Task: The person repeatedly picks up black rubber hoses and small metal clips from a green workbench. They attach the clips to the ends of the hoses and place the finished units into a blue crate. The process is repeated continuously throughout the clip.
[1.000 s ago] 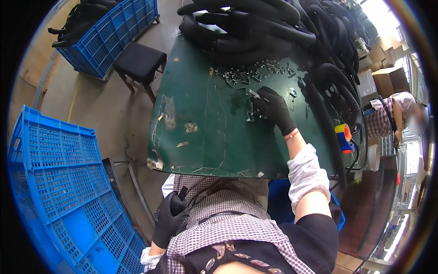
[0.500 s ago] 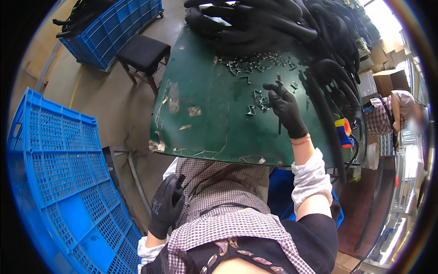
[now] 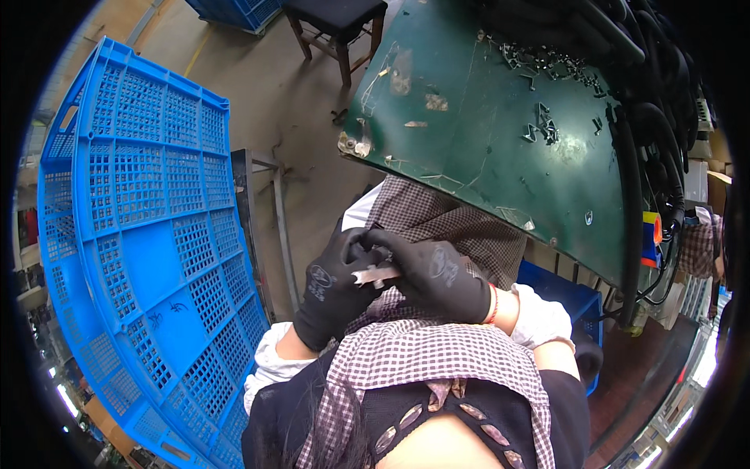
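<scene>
My left hand [image 3: 322,277] and my right hand [image 3: 444,280], both in black gloves, are together over my lap with fingers curled inward. Between them shows a flat, pale, metallic-looking piece [image 3: 376,275] with a notched end, coming out from under the right fingers. The left fingers bend round beside it; what they grip is hidden in the dark gloves. Ahead and to the right, the green tabletop [image 3: 476,144] carries a small group of bent metal clips [image 3: 543,127] and a larger scatter of clips [image 3: 551,62] towards its far edge.
Blue plastic crates [image 3: 152,250] stand close on my left, beside a metal frame [image 3: 269,203]. A black stool [image 3: 336,19] is beyond the table's left corner. Black tubes [image 3: 660,117] pile along the table's right side, near a yellow, red and blue object [image 3: 650,238]. A blue bin [image 3: 558,301] sits below.
My right hand has left the clips on the table with a thin piece and come back to my lap, meeting the left hand. The view has swung left and down.
</scene>
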A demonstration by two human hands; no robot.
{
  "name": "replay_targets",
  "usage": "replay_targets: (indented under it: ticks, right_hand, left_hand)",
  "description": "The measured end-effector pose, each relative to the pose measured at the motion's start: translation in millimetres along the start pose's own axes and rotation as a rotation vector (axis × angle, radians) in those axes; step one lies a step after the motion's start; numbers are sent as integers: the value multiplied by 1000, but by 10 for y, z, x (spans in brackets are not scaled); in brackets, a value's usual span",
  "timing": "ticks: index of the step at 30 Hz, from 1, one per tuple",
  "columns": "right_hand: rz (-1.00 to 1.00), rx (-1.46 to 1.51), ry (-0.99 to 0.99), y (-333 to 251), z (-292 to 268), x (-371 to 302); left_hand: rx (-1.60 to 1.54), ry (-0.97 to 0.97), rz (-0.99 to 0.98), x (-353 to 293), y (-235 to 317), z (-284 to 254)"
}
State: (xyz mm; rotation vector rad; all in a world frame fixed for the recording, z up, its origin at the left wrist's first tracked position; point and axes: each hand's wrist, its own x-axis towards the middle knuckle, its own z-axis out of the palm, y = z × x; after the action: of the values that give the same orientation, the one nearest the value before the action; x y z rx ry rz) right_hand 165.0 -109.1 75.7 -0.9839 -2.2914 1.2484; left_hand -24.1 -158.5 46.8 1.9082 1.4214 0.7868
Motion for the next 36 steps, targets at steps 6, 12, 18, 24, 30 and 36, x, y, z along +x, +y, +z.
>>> replay_targets:
  ticks: [6, 12, 18, 24, 30, 36]
  right_hand:
    - [84, -127, 24, -39, 63, -40]
    - [372, 433, -243, 152, 14, -16]
    - [393, 682, -272, 196, -26, 86]
    - [401, 635, -153, 178, -121, 24]
    - [233, 440, -131, 361, -308, 91]
    - [192, 361, -332, 407, -331, 205]
  left_hand:
    - [49, 78, -10, -104, -2, 90]
    - [68, 130, 38, -133, 22, 78]
    - [107, 198, 88, -126, 30, 39]
    - [46, 142, 106, -107, 72, 42]
    - [-212, 173, -150, -209, 118, 163]
    - [-142, 69, -29, -243, 11, 205]
